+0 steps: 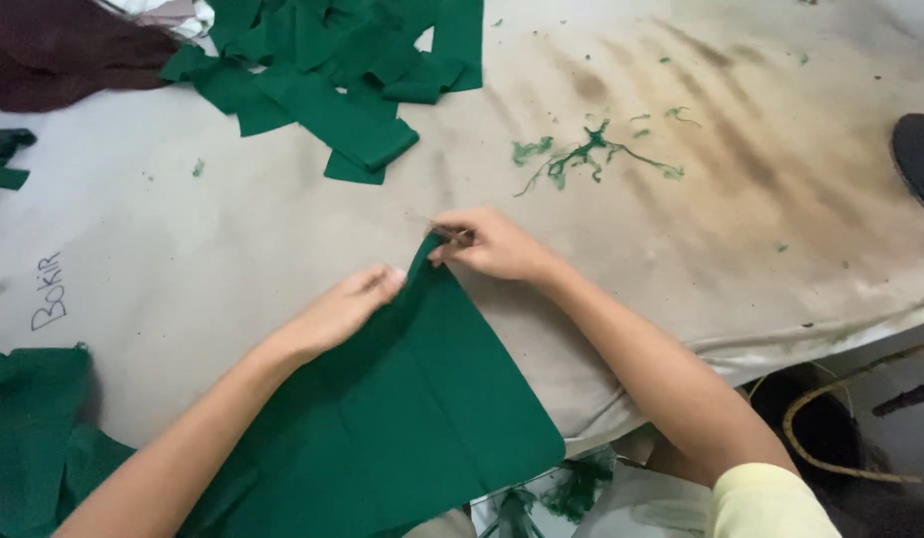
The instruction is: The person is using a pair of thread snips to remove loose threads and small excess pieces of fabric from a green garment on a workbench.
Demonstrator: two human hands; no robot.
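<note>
Green cloth piece (412, 399): large, flat, roughly four-sided; lies on the table cover (233, 239) at its near edge, with its lower part hanging over that edge. One pointed corner reaches up toward the middle of the cover. Faint fold lines run down its length.
Right hand (497, 244): rests on the cover at the top corner of the green cloth piece. Fingers curled shut around a small metal tool (450, 235), apparently thread snips, whose tip meets the cloth's corner. Exact blade position too small to tell.
Left hand (342, 309): lies on the left edge of the green cloth piece just below the corner, thumb and fingers pinched closed on the cloth's edge.
Sleeve (766, 503): pale yellow, on the right arm, at the bottom right of the view.
Thread scraps (586, 154): green tangle lying loose on the cover beyond the right hand, toward the far right part; well apart from the cloth.
Cut strips (342, 70): heap of green pieces, overlapping, at the far edge of the cover, left of centre.
Dark red fabric (63, 55): bunched at the far left corner, beside the heap.
Green knit pile (33, 428): crumpled at the near left corner, just beside the left forearm.
Table cover, condition: beige, brown-stained on the right half; handwriting near the left edge.
Cord (830, 418): yellowish loop below the near right edge, off the cover.
</note>
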